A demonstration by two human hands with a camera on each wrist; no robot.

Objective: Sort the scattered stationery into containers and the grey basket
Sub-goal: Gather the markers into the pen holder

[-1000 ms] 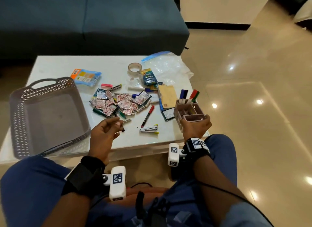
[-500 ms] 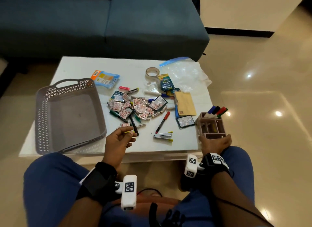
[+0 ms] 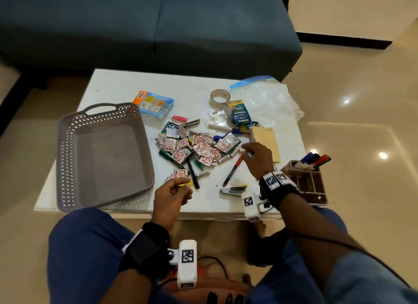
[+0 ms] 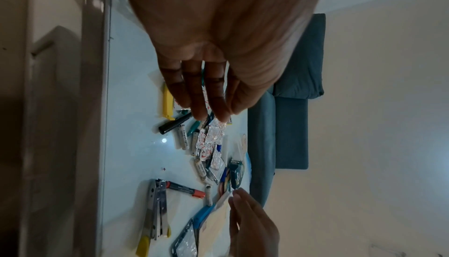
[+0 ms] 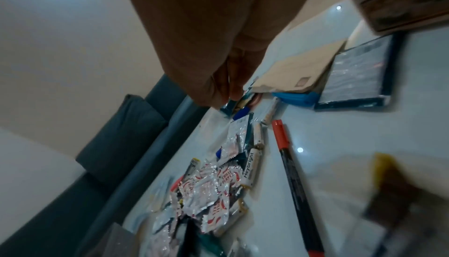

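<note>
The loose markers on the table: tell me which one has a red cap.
The red-capped marker, lying alone between the sachet pile and the stapler. The green marker and black marker lie at the pile's near edge.

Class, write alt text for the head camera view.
A seated person's right hand reaches into stationery scattered on a white table, while the left hand pinches a small yellow item. A grey basket sits left, a pen organiser right.

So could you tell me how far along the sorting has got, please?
Early. Done: four markers stand in the brown organiser. In hand: the left hand pinches a yellow item; the right hand reaches into the pile. Left: the grey basket is empty; sachets cover the table.
</note>
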